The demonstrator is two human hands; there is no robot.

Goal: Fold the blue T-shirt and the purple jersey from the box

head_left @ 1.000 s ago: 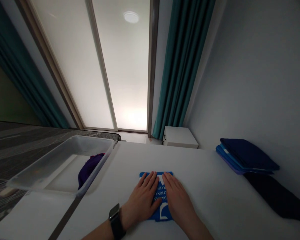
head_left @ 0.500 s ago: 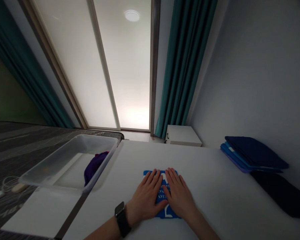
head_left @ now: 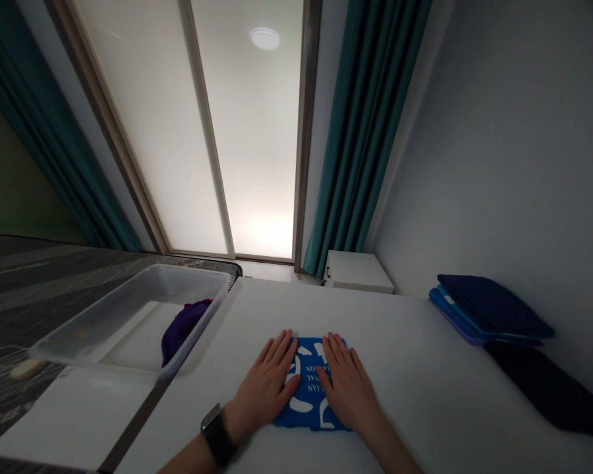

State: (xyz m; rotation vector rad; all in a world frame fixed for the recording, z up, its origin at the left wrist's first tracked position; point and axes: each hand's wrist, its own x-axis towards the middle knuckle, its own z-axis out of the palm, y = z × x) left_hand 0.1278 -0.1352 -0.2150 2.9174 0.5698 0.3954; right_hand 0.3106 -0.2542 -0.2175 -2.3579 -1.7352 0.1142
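A folded blue cloth (head_left: 310, 388) with white shapes and white lettering lies flat on the white table (head_left: 375, 322) in front of me. My left hand (head_left: 264, 385) rests flat along its left edge, fingers stretched out and thumb on the print. On the cloth's right side my right hand (head_left: 348, 378) lies palm down, its fingers also extended. Both hands press on the cloth without gripping it. A dark watch (head_left: 218, 434) is on my left wrist. The cloth's side edges are partly hidden under my hands.
At left stands a clear plastic bin (head_left: 103, 365) holding a purple cloth (head_left: 182, 329). A stack of folded blue and navy cloths (head_left: 489, 306) sits on the table's right, beside a black cloth (head_left: 548, 388). Behind the table is a white cabinet (head_left: 358, 271).
My left hand has slid left across the cloth, away from my right hand, uncovering more of the print. The right hand has stayed nearly in place. The view has shifted slightly.
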